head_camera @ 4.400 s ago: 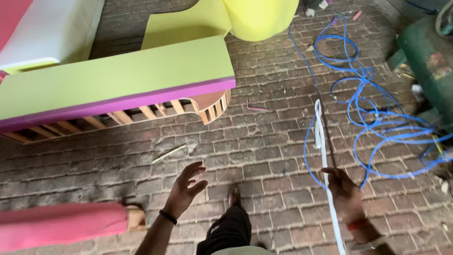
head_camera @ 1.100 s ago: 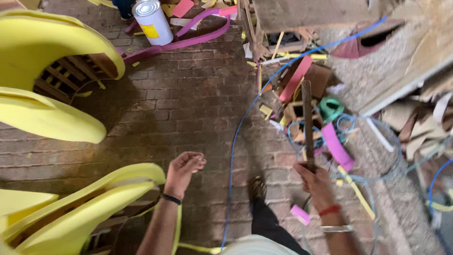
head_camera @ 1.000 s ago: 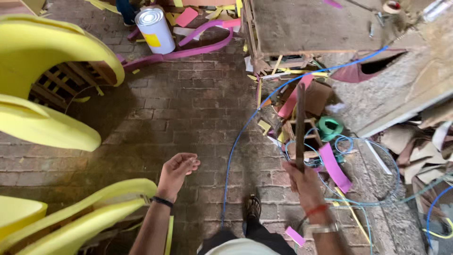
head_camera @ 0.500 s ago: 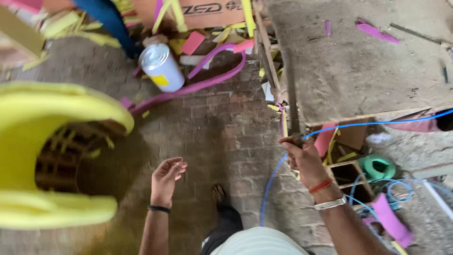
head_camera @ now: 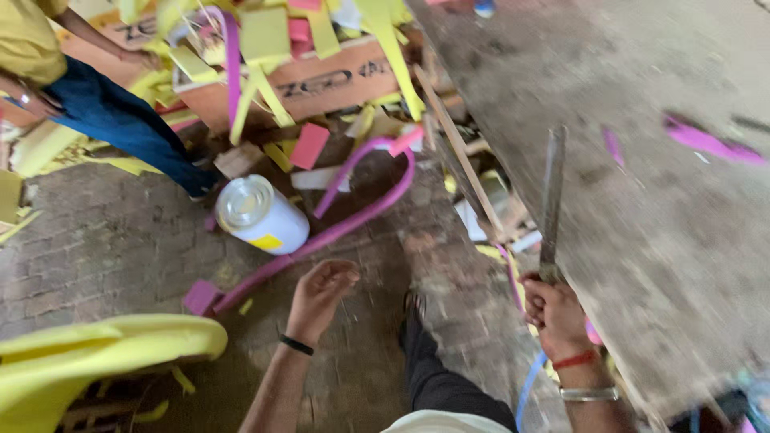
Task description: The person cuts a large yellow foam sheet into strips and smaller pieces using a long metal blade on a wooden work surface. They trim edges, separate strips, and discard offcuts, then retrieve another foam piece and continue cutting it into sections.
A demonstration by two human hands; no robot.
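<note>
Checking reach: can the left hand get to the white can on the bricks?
Probably yes. The left hand is empty, fingers curled, and only bare brick lies between it and the white can.

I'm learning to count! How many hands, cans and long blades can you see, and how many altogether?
Hands of the person wearing the camera: 2, left hand empty, right hand gripping the blade
White cans: 1, the can lying on the brick floor
Long blades: 1, the blade
Total: 4
</note>
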